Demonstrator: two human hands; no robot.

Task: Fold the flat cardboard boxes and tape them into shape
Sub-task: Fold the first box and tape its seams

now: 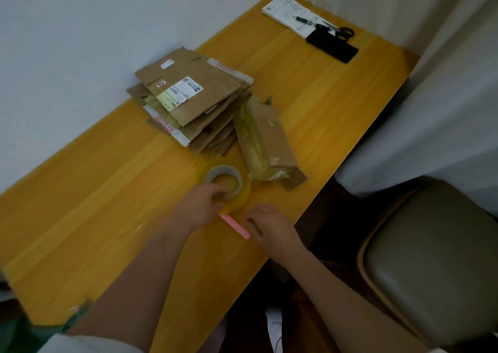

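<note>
Cardboard first, over on my left: a stack of flat boxes [188, 102] lies on the yellow wooden table [94, 191], close to the white wall, the top sheet bearing a printed shipping label. Moving right, one folded box [265, 142] lies on its side just beside the stack, its long edge wrapped in shiny clear tape and a loose flap sticking out at its near end. In front of both sits the tape roll [225, 184], flat on the table, clear-yellowish with a grey core.

My left hand [200, 208] is on that roll now, fingers curled over its near rim and into the core, gripping it. Just right of it a thin pink stick [234, 226] lies on the tabletop, one end touching the roll's edge, the other by my right hand [269, 228]. That hand hovers low near the table edge with fingers loosely bent; I cannot tell whether they pinch the stick or merely touch it.

Far right, up at the table's back corner, I see a white printed pad [285, 10] with a pen [305, 20] on it, black scissors [339, 30] and a black flat case [332, 45]. Off the table's right side stands a grey padded chair [433, 261].
</note>
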